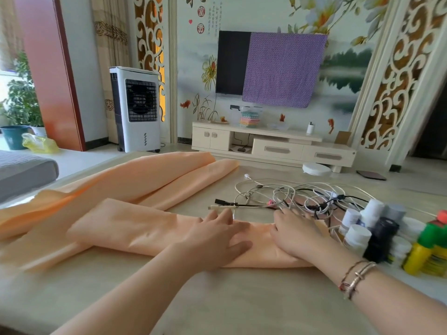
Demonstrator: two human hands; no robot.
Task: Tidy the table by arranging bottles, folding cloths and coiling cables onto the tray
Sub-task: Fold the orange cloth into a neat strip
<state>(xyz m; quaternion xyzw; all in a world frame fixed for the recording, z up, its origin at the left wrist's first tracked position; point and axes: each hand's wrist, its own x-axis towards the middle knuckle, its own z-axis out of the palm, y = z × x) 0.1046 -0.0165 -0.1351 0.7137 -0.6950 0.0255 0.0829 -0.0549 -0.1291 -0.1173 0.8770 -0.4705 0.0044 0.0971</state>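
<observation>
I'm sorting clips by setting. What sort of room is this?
Most likely a home living room: a wall-mounted TV above a low cabinet, and a standing air cooler by a curtained window.

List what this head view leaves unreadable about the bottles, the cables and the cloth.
- Bottles: labels blurred; the yellow and green bottle is cut off by the right edge.
- Cables: too tangled to count; some run behind the bottles.
- Cloth: left end leaves the frame; the part under the left hand and right hand is hidden.
- Tray: none visible.
</observation>
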